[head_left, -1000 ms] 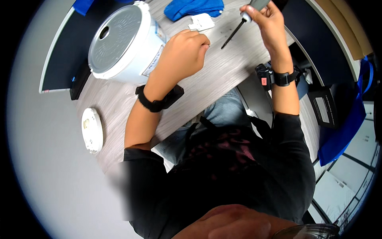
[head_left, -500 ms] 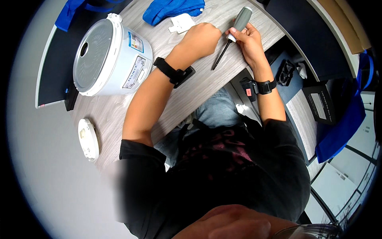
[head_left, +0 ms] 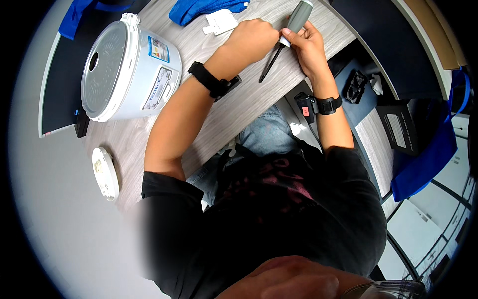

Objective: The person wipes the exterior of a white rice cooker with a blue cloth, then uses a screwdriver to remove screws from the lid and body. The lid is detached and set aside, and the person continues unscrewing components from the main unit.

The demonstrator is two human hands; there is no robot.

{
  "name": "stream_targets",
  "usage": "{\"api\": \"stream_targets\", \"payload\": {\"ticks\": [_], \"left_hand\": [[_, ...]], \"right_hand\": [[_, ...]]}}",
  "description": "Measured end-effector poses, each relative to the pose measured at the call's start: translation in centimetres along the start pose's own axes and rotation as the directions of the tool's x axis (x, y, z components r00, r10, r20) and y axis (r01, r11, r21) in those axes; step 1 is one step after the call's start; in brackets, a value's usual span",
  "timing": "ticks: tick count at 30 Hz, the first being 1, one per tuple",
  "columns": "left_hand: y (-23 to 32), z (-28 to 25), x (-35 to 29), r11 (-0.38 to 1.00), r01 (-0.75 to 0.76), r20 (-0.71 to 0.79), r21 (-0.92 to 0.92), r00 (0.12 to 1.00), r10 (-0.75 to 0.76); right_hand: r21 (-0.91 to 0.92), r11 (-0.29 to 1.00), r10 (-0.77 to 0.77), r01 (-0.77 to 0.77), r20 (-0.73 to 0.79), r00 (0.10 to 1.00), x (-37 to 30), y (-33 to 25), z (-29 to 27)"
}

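Note:
In my right hand (head_left: 309, 47) is a screwdriver (head_left: 298, 21) with a grey and white handle. Its thumb presses on the handle's lower end, and the dark shaft slants down toward the desk. My left hand (head_left: 253, 41) is curled into a fist right beside the screwdriver, close to where handle and shaft meet. Its fingertips face away, so anything inside them is hidden. Just behind the left fist lies a flat white plastic piece (head_left: 220, 22), next to a blue cloth (head_left: 201, 9).
On the left of the wood-grain desk (head_left: 219, 119) stands a white tub (head_left: 142, 74) with a greyish lid. A round white plastic piece (head_left: 105, 173) lies nearer me. To the right are a black box (head_left: 397, 127), dark glasses (head_left: 356, 86) and a blue bag (head_left: 423, 169).
My left fist has moved right, up against the screwdriver. My right hand keeps its grip on the handle. The whole view has shifted a little.

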State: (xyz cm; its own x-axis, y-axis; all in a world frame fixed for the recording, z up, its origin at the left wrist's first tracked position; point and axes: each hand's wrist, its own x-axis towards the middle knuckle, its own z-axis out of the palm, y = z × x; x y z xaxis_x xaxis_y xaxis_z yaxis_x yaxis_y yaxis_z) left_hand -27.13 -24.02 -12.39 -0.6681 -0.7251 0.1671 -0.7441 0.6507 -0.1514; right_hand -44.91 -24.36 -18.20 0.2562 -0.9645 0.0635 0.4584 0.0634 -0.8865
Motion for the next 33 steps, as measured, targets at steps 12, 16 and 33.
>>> {"api": "stream_targets", "payload": {"ticks": [12,16,33], "left_hand": [[-0.4,-4.0,-5.0,0.973,0.109,-0.055,-0.205,0.991,-0.123],[0.4,-9.5,-9.5,0.929,0.151,-0.146,-0.338,0.967,-0.210],[-4.6,-21.3,-27.2,0.802,0.479,-0.457,-0.358,0.659,-0.597]], "right_hand": [[-0.027,0.999,0.027,-0.028,-0.028,0.999,-0.1,0.0,0.3],[-0.120,0.992,-0.018,0.025,0.060,0.998,0.7,-1.8,3.0],[-0.151,0.796,-0.331,0.586,0.702,0.631,0.6,-7.6,28.5]]}}
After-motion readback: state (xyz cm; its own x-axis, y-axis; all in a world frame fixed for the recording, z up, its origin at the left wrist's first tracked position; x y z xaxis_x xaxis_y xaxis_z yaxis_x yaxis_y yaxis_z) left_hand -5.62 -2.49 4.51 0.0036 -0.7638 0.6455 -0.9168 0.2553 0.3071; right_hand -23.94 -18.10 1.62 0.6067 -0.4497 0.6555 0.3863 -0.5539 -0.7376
